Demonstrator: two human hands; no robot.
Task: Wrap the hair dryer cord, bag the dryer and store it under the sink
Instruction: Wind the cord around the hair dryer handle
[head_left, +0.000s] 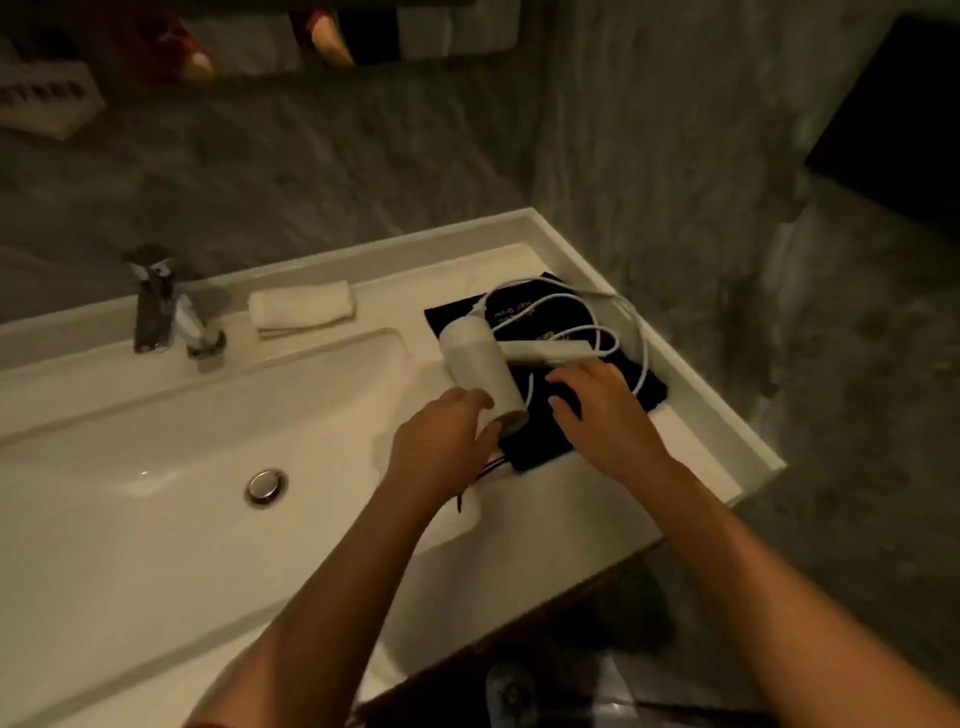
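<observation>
A white hair dryer (475, 364) lies on a black drawstring bag (540, 436) at the right end of the white counter. Its folded handle (548, 352) points right. The white cord (571, 312) lies in loose loops over the bag's far half. My left hand (441, 441) touches the dryer's near end, thumb against the barrel. My right hand (602, 410) hovers just right of the barrel, fingers spread over the bag, holding nothing. The bag's drawstrings (485, 470) trail from under my left hand.
The sink basin (156, 467) with its drain (266, 487) fills the left. A chrome tap (176, 317) and a folded white towel (301, 309) stand behind it. The counter's raised edge (675, 343) borders a grey wall on the right.
</observation>
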